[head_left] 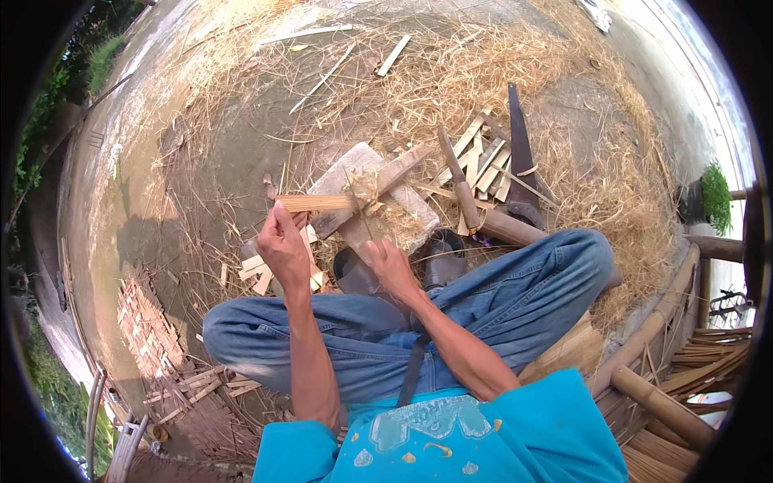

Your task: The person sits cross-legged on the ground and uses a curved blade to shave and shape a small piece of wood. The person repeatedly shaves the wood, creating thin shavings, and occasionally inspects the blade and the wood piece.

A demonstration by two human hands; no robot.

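Note:
My left hand [283, 245] pinches one end of a flat, light-coloured bamboo strip [318, 203] between thumb and fingers. The strip's other end reaches over a wooden block [404, 167], which lies slantwise across a pale stone slab [348, 161]. My right hand [392, 267] is closed around a knife, its handle mostly hidden by the fingers. The narrow knife blade [364, 221] points away from me and crosses the strip's far end. Thin curled shavings [364, 185] are heaped on the block beside the blade.
Right of the slab lie a pile of bamboo strips [487, 165], a wooden-handled tool [460, 181] and a handsaw [522, 153]. More cut pieces [256, 270] lie near my left knee. Shavings [483, 80] cover much of the ground. Bamboo poles [660, 406] stand at the right.

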